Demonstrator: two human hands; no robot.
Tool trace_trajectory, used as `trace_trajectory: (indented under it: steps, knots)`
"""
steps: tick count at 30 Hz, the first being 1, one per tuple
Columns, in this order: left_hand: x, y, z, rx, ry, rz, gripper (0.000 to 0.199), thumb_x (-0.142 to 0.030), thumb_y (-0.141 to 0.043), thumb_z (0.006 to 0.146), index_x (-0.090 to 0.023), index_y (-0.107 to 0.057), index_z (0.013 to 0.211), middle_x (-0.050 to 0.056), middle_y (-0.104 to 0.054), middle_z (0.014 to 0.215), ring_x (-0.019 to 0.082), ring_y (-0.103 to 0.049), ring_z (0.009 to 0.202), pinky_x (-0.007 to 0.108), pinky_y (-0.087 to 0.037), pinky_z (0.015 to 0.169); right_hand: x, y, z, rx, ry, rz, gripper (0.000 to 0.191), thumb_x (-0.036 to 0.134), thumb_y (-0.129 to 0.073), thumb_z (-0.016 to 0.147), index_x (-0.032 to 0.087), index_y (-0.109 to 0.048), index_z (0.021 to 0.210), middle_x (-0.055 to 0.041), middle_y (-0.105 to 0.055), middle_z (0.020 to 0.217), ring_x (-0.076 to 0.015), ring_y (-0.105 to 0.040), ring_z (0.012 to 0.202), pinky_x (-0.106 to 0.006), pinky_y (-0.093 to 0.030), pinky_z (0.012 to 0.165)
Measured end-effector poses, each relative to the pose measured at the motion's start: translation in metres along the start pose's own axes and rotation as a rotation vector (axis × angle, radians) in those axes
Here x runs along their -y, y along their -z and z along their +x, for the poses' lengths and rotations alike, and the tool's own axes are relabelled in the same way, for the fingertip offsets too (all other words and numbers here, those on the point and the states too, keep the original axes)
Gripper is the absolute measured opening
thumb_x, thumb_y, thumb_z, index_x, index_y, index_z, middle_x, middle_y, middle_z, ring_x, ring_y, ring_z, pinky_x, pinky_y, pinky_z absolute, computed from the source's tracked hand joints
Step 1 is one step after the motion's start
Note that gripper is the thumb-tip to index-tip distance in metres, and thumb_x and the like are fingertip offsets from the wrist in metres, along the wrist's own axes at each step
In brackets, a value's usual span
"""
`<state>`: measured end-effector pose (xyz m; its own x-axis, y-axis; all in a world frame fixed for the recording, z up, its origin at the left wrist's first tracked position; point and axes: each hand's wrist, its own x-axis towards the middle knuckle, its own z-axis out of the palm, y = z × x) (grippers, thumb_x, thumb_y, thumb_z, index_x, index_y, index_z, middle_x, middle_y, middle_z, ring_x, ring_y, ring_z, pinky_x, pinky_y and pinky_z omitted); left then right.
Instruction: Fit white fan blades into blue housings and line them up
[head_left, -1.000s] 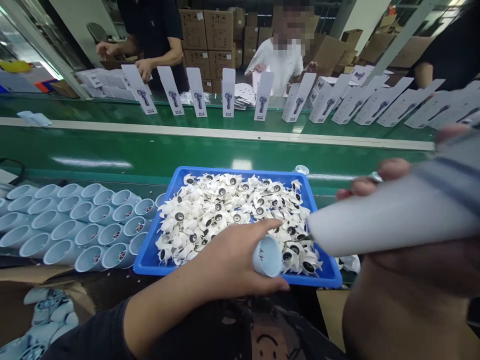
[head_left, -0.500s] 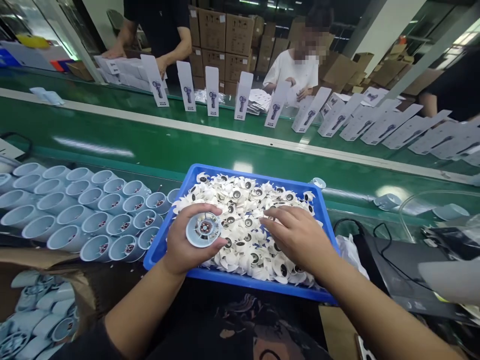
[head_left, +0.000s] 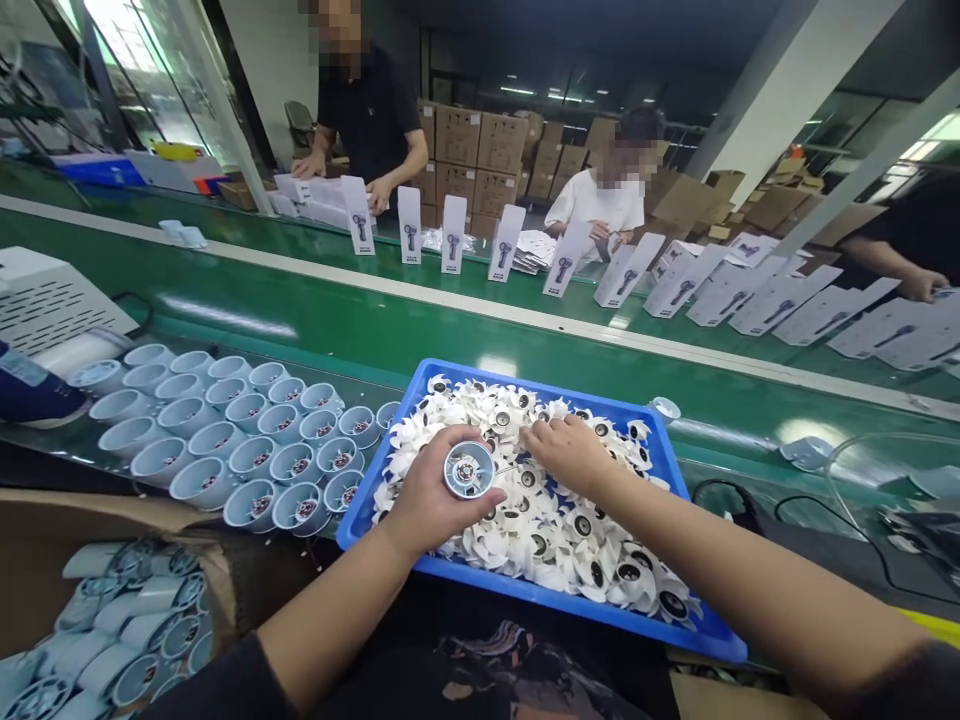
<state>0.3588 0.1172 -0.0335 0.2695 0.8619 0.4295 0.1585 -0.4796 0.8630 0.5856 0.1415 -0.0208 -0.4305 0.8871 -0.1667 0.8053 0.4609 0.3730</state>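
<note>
A light blue round housing point(head_left: 469, 470) with a motor inside is gripped in my left hand point(head_left: 435, 495), its open end facing up toward me. Below both hands lies a blue tray point(head_left: 525, 592) heaped with white fan impellers point(head_left: 540, 545) that have dark hubs. My right hand point(head_left: 570, 452) reaches into the pile at its upper middle, fingers bent down among the impellers. Whether its fingertips hold one cannot be made out.
Rows of blue housings point(head_left: 225, 440) stand left of the tray. A carton point(head_left: 229, 590) of housings is at lower left. Beyond runs a green conveyor point(head_left: 360, 320) with upright white boxes point(head_left: 506, 243); people work behind it. Black cables point(head_left: 847, 510) lie at right.
The view has shifted, so the scene sits lower and further right. My right hand has moved from hovering over the impellers into the pile. My left hand still holds the housing.
</note>
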Motion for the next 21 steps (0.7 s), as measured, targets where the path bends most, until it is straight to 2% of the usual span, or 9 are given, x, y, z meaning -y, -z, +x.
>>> trace_trajectory:
  steps: [2,6,10,13,16,19,21]
  knots:
    - [0.001,-0.001,0.0,0.002,0.011,0.023,0.05,-0.039,-0.082,0.07,-0.023,-0.056,0.11,0.006,-0.07,0.102,0.025,-0.068,0.097,0.042,-0.053,0.09,0.005,0.0,0.005,-0.001,-0.045,0.042,0.025,0.026,-0.062,0.103,0.012,-0.059,0.123,-0.0077,-0.061,0.107,-0.0204,-0.063,0.093,-0.039,-0.057,0.086]
    - [0.005,-0.002,0.0,-0.009,0.01,0.045,0.053,-0.038,-0.081,0.071,-0.023,-0.052,0.112,0.006,-0.067,0.104,0.024,-0.067,0.098,0.043,-0.052,0.093,0.007,0.0,0.009,-0.039,-0.117,0.218,0.018,0.027,-0.064,0.101,0.011,-0.062,0.11,-0.0068,-0.061,0.103,-0.021,-0.062,0.095,-0.041,-0.055,0.089]
    - [0.003,0.0,-0.003,-0.044,0.005,0.081,0.057,-0.036,-0.075,0.074,-0.022,-0.047,0.122,0.01,-0.062,0.117,0.025,-0.065,0.106,0.042,-0.053,0.094,0.0,0.006,-0.011,-0.161,-0.143,0.542,0.018,0.03,-0.065,0.101,0.012,-0.063,0.103,-0.006,-0.061,0.101,-0.0204,-0.06,0.094,-0.04,-0.054,0.089]
    - [-0.004,0.003,-0.006,0.033,0.037,0.168,0.054,-0.031,-0.07,0.078,-0.023,-0.049,0.127,0.011,-0.062,0.124,0.026,-0.063,0.114,0.046,-0.052,0.097,-0.001,0.011,-0.039,-0.288,-0.119,0.912,0.028,0.041,-0.059,0.103,0.013,-0.06,0.11,-0.006,-0.06,0.099,-0.0165,-0.06,0.08,-0.033,-0.056,0.076]
    - [-0.014,0.005,-0.008,0.165,0.023,0.255,0.052,-0.033,-0.077,0.076,-0.026,-0.057,0.124,0.01,-0.066,0.122,0.029,-0.063,0.114,0.051,-0.051,0.099,0.007,0.013,-0.063,-0.381,-0.034,1.308,0.047,0.056,-0.041,0.108,0.012,-0.055,0.116,-0.0042,-0.058,0.088,-0.0135,-0.058,0.066,-0.027,-0.054,0.061]
    - [-0.023,0.004,-0.009,0.242,-0.099,0.317,0.056,-0.035,-0.081,0.074,-0.029,-0.059,0.125,0.008,-0.068,0.121,0.03,-0.063,0.115,0.053,-0.05,0.1,0.02,0.015,-0.074,-0.442,0.055,1.557,0.059,0.068,-0.032,0.104,0.013,-0.054,0.101,-0.0018,-0.055,0.075,-0.0129,-0.056,0.059,-0.024,-0.05,0.053]
    - [-0.028,0.002,-0.009,0.262,-0.19,0.347,0.057,-0.035,-0.079,0.076,-0.029,-0.057,0.128,0.008,-0.068,0.125,0.03,-0.062,0.118,0.053,-0.049,0.102,0.028,0.019,-0.076,-0.487,0.079,1.622,0.057,0.068,-0.034,0.103,0.015,-0.054,0.095,-0.0009,-0.054,0.071,-0.0131,-0.056,0.056,-0.024,-0.048,0.051]
